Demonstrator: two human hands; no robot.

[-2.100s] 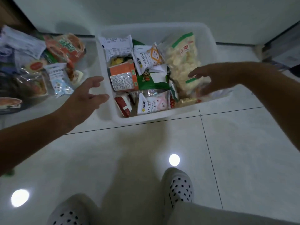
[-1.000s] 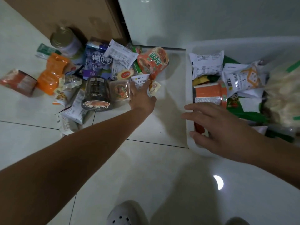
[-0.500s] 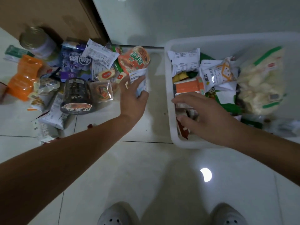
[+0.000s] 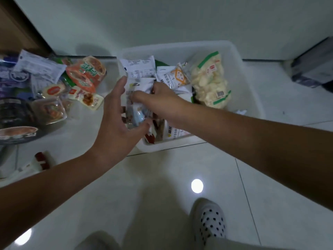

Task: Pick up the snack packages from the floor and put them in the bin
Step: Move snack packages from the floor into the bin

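The right hand (image 4: 162, 100) seems to pinch 1 snack packet (image 4: 139, 115) over the bin (image 4: 180, 49) for dropping, while the left hand (image 4: 115, 120) is splayed and empty.

Snack packages (image 4: 84, 73) lie heaped left of the white bin (image 4: 249, 83); one white-blue packet (image 4: 138, 115) hangs over its packed left side.

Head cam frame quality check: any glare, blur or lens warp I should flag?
Head view: dim, bluish light; two lamp reflections blow out on the glossy floor; the blue-white packet in the right hand and the red-white packet at the left edge are motion-smeared; wide-angle warp bows the bin rim and tile seams.
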